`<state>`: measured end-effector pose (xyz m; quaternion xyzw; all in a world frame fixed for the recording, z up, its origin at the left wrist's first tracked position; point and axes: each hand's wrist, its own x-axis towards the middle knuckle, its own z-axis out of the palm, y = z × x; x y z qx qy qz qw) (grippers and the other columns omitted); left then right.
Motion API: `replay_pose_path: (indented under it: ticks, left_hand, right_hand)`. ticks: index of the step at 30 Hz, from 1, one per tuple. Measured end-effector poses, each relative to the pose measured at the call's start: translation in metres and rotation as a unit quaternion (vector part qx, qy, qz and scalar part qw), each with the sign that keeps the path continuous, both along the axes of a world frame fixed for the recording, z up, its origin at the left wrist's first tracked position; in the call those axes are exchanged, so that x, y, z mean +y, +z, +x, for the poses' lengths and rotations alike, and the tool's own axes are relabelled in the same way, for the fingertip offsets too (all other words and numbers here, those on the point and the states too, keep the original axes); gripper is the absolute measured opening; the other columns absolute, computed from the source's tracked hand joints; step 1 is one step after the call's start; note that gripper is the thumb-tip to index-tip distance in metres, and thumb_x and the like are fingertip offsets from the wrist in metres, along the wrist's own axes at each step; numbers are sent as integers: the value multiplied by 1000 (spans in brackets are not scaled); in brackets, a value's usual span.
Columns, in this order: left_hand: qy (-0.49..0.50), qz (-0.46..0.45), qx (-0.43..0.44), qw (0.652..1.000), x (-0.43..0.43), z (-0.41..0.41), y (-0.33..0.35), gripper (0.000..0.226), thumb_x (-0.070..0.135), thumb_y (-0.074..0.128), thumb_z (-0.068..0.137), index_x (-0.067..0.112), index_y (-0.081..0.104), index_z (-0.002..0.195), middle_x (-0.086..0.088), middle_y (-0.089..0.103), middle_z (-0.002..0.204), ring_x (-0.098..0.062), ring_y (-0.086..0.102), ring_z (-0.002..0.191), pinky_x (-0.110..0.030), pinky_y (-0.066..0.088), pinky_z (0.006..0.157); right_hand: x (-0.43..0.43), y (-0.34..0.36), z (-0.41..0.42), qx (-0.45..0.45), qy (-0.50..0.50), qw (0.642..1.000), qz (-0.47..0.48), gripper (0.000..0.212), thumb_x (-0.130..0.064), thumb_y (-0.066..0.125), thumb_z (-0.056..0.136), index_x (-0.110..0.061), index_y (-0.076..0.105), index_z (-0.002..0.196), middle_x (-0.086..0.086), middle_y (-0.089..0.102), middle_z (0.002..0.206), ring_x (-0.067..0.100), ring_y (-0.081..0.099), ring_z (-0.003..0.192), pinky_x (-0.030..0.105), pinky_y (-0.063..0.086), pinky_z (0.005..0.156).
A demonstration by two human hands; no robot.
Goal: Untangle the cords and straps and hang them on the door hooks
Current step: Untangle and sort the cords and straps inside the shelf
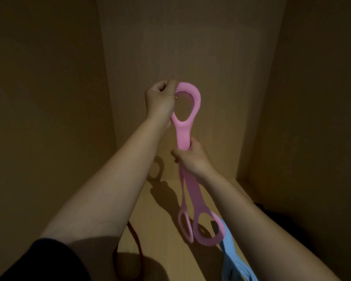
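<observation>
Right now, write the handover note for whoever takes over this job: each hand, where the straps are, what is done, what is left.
Left hand: fingers pinch the top loop of the pink strap, held up.
Right hand: grips the same strap at mid-length; its two lower loops hang below.
Blue strap: lies lower right, beside the hanging loops; whether they are caught together cannot be told.
Dark red strap: lies lower left on the wooden surface.
Done: pink strap lifted out.
Left: hang all three. No door hooks are in view.
</observation>
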<state>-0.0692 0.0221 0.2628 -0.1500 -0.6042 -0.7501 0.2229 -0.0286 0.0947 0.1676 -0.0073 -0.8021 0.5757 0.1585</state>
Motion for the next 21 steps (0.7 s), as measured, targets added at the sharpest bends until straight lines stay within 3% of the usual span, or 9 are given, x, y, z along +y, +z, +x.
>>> replay_pose_path:
  ticks: [5,8,10,12,14,16,18,21]
  left_hand:
    - [-25,-14,-62,998,-10,-10,-8,19,27,51,93,18,60,79,0,56,68,-12,53,58,-23,45,57]
    - [-77,-137,-161,974,-14,-14,-30,45,52,41,92,13,63,90,-5,65,74,-15,57,57,-21,46,46]
    - [-139,-202,-231,942,-17,-7,-49,67,65,24,90,10,56,70,-4,58,47,-10,47,35,-14,34,34]
    - [-210,-220,-295,906,-19,12,-67,71,71,15,86,12,48,63,1,46,35,-10,44,34,-14,37,37]
    - [-267,-191,-292,898,-18,26,-88,69,67,20,88,10,57,74,-8,60,54,-21,59,59,-30,53,64]
    - [-278,-172,-237,915,-17,35,-106,47,53,37,92,13,62,91,-14,67,76,-30,64,77,-48,51,86]
    - [-246,-214,-191,926,-16,38,-119,24,33,53,90,13,59,103,-11,67,80,-29,63,73,-54,49,87]
    - [-191,-275,-196,922,-10,40,-128,38,19,64,82,14,46,115,-13,68,91,-32,67,77,-51,55,82]
  right_hand:
    - [1,-3,8,50,31,996,-63,12,-7,57,86,-18,54,89,2,56,76,14,56,66,31,51,67]
    - [2,1,11,78,38,990,-115,8,-8,59,86,-15,59,90,-3,60,70,6,58,58,22,50,59]
    - [2,7,6,88,27,980,-176,8,-6,58,86,-13,60,89,-2,61,68,3,58,50,17,47,51]
    - [4,11,0,72,19,975,-209,4,-6,57,87,-10,59,87,3,59,65,7,56,46,17,44,44]
    - [9,11,-6,25,1,980,-200,4,-14,58,88,-12,56,86,5,56,62,15,53,47,18,39,40]
    - [12,9,-10,-21,-14,978,-205,15,-17,59,88,-15,52,74,4,52,58,15,49,42,15,36,37]
    - [15,6,-14,-36,-27,974,-222,21,-14,61,87,-14,50,68,4,51,56,14,47,39,13,35,36]
    - [17,-2,-17,-42,-36,973,-223,20,-13,64,85,-11,53,68,6,53,55,15,49,39,18,41,38]
